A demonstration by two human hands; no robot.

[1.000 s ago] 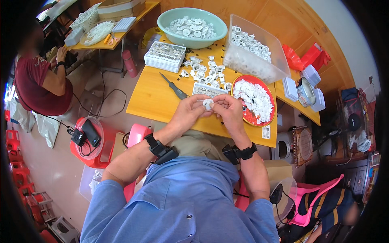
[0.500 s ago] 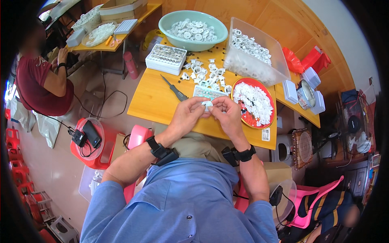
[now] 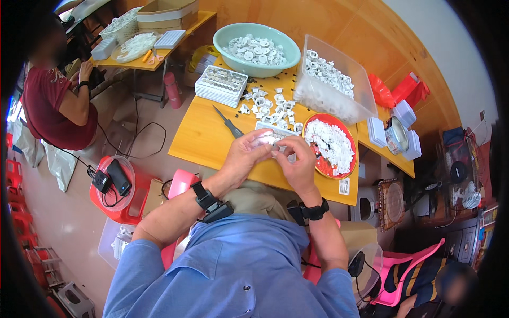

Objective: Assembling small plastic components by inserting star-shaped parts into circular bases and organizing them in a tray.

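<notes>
Over the near edge of the yellow table, my left hand point(image 3: 239, 158) holds a small white plastic part point(image 3: 261, 139) between thumb and fingers. Close against it, my right hand point(image 3: 298, 165) has thumb and forefinger pinched together; a tiny greyish piece seems to be between the tips, too small to name. Just beyond the hands lies a small white tray point(image 3: 261, 126), partly covered by them. Loose white plastic parts point(image 3: 274, 110) are scattered behind it. To the left rests a grey-handled tool with a thin pointed tip point(image 3: 229, 123).
A red-rimmed plate point(image 3: 353, 165) of small white pieces stands right of my hands. Farther back are stacked white trays point(image 3: 217, 90), a green basin point(image 3: 220, 49) and a clear bin point(image 3: 366, 106), the latter two full of white parts. A person point(image 3: 58, 106) sits at left.
My hands have shifted slightly apart and turned; the left palm has opened more upward around the white part. My right fingertips have come together. The whole view has tilted slightly.
</notes>
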